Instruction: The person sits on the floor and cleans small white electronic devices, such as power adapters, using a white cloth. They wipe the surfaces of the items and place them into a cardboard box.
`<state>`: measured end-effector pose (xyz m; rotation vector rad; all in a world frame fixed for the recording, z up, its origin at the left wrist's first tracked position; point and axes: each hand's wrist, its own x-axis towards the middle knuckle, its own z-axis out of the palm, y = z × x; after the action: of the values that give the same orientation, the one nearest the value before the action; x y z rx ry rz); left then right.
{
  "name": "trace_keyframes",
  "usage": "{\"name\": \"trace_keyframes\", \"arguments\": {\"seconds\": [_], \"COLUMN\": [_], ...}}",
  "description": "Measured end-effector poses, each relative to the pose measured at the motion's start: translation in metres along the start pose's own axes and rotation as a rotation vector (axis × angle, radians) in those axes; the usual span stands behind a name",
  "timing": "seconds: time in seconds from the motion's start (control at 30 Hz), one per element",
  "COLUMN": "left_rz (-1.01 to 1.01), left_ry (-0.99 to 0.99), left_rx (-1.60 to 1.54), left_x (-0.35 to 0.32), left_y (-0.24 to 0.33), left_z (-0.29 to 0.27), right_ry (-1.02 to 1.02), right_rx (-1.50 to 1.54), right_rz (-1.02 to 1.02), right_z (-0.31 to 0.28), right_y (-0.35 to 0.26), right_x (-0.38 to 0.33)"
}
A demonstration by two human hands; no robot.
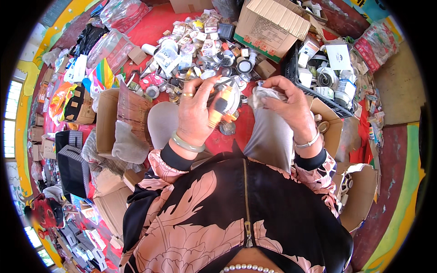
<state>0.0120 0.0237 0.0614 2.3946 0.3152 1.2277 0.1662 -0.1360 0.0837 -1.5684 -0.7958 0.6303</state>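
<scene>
My left hand (195, 111) is closed around a tool with an orange and black handle (220, 107), perhaps a screwdriver. A round white and silver piece (234, 98) is held in the same hand beside the handle, partly hidden by fingers and tool. To the right, my right hand (291, 108) pinches a crumpled whitish cloth (266, 95). Both hands are raised above my lap, a short gap between them. Below them, between my knees, a small round metallic part (227, 128) rests on the red ground covering.
A wide heap of small boxes and round parts (209, 50) spreads ahead. A large carton (273, 28) and a black crate (291, 68) full of fittings stand at the far right. Open cartons flank me, one with a grey cloth (129, 143) over its edge.
</scene>
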Motion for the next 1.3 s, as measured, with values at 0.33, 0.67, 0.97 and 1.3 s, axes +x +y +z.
{"name": "trace_keyframes", "arguments": {"seconds": [0.33, 0.67, 0.97, 1.3], "left_rz": [0.007, -0.144, -0.247, 0.057], "left_ry": [-0.085, -0.377, -0.699, -0.466], "left_rx": [0.212, -0.402, -0.845, -0.449], "left_x": [-0.007, -0.003, -0.014, -0.025], "left_y": [0.008, -0.016, -0.036, -0.029], "left_z": [0.016, 0.007, 0.007, 0.009], "right_ry": [0.085, 0.045, -0.124, -0.231], "right_rx": [-0.019, 0.241, 0.314, 0.081], "right_rz": [0.11, 0.222, 0.221, 0.198], "right_z": [0.05, 0.027, 0.03, 0.013], "right_y": [0.041, 0.028, 0.031, 0.012], "right_x": [0.008, 0.01, 0.008, 0.005]}}
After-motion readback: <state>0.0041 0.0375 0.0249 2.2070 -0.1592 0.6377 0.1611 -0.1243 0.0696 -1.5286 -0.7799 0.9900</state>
